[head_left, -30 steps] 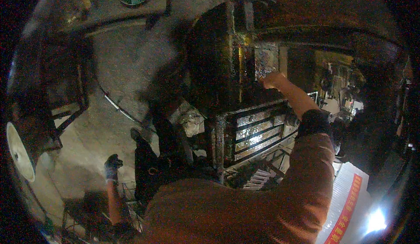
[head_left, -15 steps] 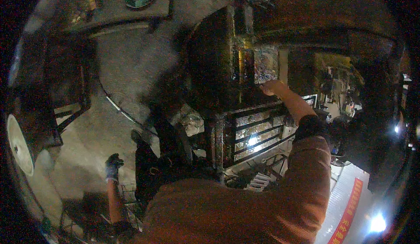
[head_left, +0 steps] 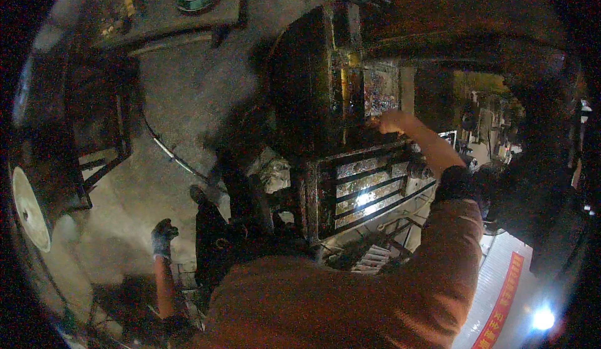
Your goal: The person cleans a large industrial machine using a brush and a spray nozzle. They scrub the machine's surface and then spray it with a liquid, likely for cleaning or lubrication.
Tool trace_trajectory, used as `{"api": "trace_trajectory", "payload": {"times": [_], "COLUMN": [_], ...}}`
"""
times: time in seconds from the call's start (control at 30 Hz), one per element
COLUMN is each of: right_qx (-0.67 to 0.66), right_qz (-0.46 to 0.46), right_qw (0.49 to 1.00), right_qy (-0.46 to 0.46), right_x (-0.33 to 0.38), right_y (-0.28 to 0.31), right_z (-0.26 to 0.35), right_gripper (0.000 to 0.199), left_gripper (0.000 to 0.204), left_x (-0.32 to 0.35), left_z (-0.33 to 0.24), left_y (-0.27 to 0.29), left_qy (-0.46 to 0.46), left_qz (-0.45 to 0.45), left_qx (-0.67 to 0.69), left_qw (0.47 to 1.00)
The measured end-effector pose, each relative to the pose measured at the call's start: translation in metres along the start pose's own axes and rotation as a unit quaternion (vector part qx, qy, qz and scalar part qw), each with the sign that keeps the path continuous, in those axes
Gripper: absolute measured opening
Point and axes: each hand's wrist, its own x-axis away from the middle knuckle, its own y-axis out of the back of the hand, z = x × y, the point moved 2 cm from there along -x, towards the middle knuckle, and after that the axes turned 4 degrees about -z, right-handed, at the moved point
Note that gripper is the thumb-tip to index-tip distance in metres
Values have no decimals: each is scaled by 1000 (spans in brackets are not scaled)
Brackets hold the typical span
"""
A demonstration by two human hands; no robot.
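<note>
Right hand (head_left: 393, 121) presses the machine's grimy control panel (head_left: 380, 92), grip unclear; gloved left hand (head_left: 163, 233) hangs loosely curled, empty; a mis-pressed button could start the machine (head_left: 325, 98) unexpectedly

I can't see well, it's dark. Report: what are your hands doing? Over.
Right hand up on the dark, grimy metal machine, grip unclear. Left hand, dark-gloved, hanging low, apparently empty. Nothing between hand and machine.
</note>
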Motion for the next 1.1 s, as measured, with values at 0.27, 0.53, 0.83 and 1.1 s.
{"api": "trace_trajectory", "payload": {"times": [0.27,0.53,0.83,1.1], "right_qx": [-13,25,-14,-42], "right_qz": [36,-6,-9,-68], "right_qw": [999,1000,999,996], "right_qy": [-12,8,45,36], "right_x": [20,-12,-53,-34], "right_y": [16,-25,-33,-39], "right_z": [12,-29,-57,-59], "right_gripper": [29,21,21,21], "left_gripper": [24,23,23,23], "left_x": [-6,3,-10,-5], "left_z": [3,7,37,45], "left_y": [-7,-25,-2,-8], "left_qy": [-110,-41,-146,-158], "left_qz": [42,19,56,61], "left_qx": [-177,-144,-174,-170], "left_qw": [977,988,972,971]}}
